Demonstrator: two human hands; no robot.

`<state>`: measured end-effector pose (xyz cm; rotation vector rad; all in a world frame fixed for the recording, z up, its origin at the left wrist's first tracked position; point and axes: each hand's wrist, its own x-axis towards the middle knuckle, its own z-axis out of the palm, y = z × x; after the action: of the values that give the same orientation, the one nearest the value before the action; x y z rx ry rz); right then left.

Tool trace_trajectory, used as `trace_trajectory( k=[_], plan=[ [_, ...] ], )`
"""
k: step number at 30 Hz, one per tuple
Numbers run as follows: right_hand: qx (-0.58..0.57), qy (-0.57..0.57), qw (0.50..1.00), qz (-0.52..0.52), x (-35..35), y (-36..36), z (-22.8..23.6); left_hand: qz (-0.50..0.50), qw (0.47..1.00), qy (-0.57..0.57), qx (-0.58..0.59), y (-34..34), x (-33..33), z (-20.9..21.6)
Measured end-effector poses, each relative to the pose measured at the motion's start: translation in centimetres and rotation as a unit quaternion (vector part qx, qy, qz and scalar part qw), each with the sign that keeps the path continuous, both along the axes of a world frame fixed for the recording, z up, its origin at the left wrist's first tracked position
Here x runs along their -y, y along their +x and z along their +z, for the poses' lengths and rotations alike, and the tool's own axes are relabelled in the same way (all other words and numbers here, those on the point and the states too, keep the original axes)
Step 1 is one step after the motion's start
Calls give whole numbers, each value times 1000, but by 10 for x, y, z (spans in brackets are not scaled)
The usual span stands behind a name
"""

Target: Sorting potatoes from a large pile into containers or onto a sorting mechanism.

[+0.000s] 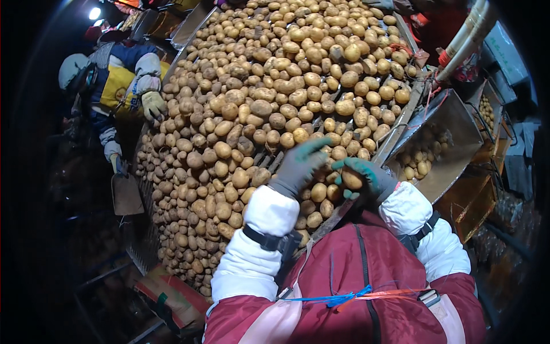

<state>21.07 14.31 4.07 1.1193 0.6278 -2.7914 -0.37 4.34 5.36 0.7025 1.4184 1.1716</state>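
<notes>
A broad heap of potatoes (229,143) covers the sloping sorting table in front of me. My left hand (299,166), in a grey glove with green fingertips, hovers over the potatoes near the table's near edge. Its fingers are stretched out and a little blurred, with no potato seen in them. To its right, my right hand (371,176), gloved alike, has its fingers curled round a single potato (351,181). That potato is just inside the table's edge. Several potatoes lie below and between my hands, and dark slats show through gaps in the heap.
A metal chute (452,137) with some potatoes in it stands right of the table. At the left, a person (123,86) in a yellow apron reaches to the heap with a gloved hand. A red-and-tan carton (172,295) sits low left. Pale poles (467,37) rise at the upper right.
</notes>
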Motion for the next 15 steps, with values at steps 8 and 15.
trace_trajectory(
  k=[8,15],
  plan=[
    [-111,37,992,-54,15,13,-34,113,857,-30,-502,-159,-42,-40],
    [-114,70,990,-39,10,25,-33,-9,779,-88,-621,-117,-48,-48]
  ],
)
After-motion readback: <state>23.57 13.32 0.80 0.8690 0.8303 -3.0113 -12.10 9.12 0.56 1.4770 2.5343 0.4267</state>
